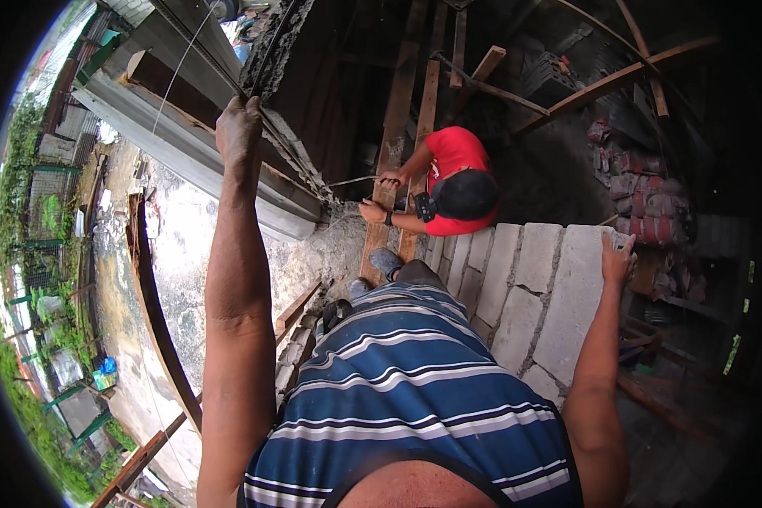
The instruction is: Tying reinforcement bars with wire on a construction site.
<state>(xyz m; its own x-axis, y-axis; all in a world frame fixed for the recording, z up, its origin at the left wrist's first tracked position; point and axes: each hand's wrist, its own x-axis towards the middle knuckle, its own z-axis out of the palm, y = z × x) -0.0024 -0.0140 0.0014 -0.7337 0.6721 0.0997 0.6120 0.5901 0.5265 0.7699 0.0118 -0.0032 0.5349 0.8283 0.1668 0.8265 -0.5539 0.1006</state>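
My left hand point(240, 134) is raised at the upper left, its fingers closed around a steel reinforcing bar point(196, 44). The bar runs down toward a rough concrete corner beside a long grey metal sheet point(186, 157). On the other side, my right hand point(618, 261) has its fingers bent over the far right edge of a grey concrete block wall point(571, 292). Whether anything small lies under those fingers is hard to see. Below, a co-worker in a red shirt point(461, 152) and dark cap has both hands at a thin rod point(353, 181) near wooden planks.
Long wooden planks point(402, 102) stretch away ahead, next to a dark space. Stacked bags point(652, 199) and hollow blocks point(550, 78) lie lower on the right. A curved timber point(152, 300) stands at the left, above a pale ground surface far below.
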